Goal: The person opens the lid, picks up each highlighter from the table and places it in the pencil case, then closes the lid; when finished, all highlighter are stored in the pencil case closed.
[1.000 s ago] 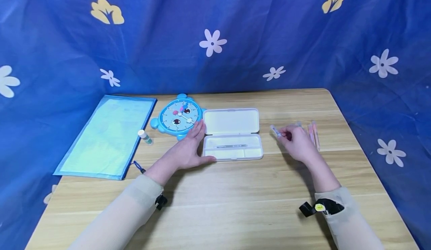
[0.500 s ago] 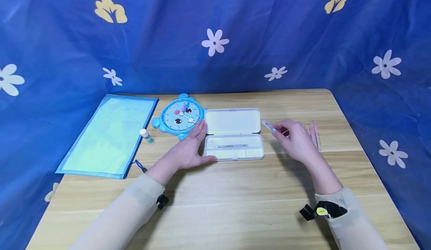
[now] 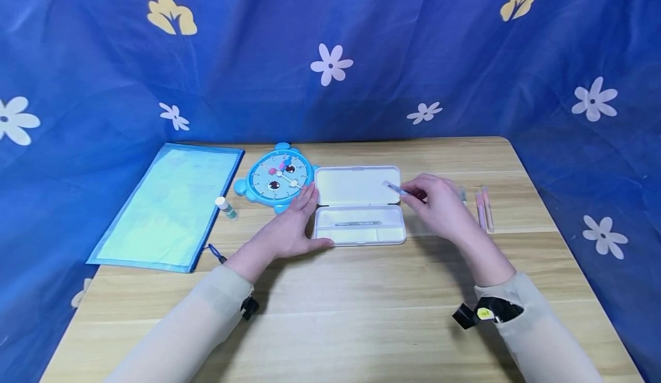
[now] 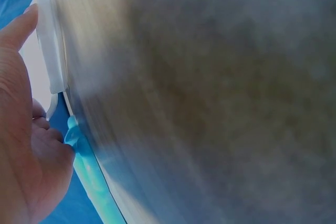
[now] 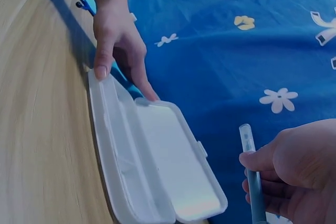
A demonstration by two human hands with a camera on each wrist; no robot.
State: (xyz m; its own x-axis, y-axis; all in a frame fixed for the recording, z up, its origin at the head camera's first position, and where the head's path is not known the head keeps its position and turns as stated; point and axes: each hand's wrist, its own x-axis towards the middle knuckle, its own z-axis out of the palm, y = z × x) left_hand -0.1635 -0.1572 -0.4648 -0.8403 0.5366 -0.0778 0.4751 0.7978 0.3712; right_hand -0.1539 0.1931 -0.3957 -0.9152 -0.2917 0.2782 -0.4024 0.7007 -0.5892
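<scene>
A white pencil case (image 3: pixel 389 234) lies unfolded on the table, its lid (image 3: pixel 351 184) spread toward the back. Inside its rear compartment is one slim pen (image 3: pixel 358 223). My left hand (image 3: pixel 286 231) rests at the case's left end, thumb at the front corner and fingers stretched along the side near the lid. My right hand (image 3: pixel 439 206) pinches a second pen (image 3: pixel 393 188) with a clear cap; the pen's tip end is over the lid's right part. In the right wrist view, this held pen (image 5: pixel 255 190) looks grey-green, with thumb and fingers around it.
A blue toy clock (image 3: pixel 276 178) stands left of the case, close to my left fingers. Farther left lie a glue stick (image 3: pixel 226 208) and a blue mesh zip folder (image 3: pixel 165 208). Two pinkish pens (image 3: pixel 484 210) and a small greenish item (image 3: pixel 462 195) lie right of my right hand.
My right hand has carried the pen leftward, from the table right of the case to over the lid's right edge. My left hand stays at the case.
</scene>
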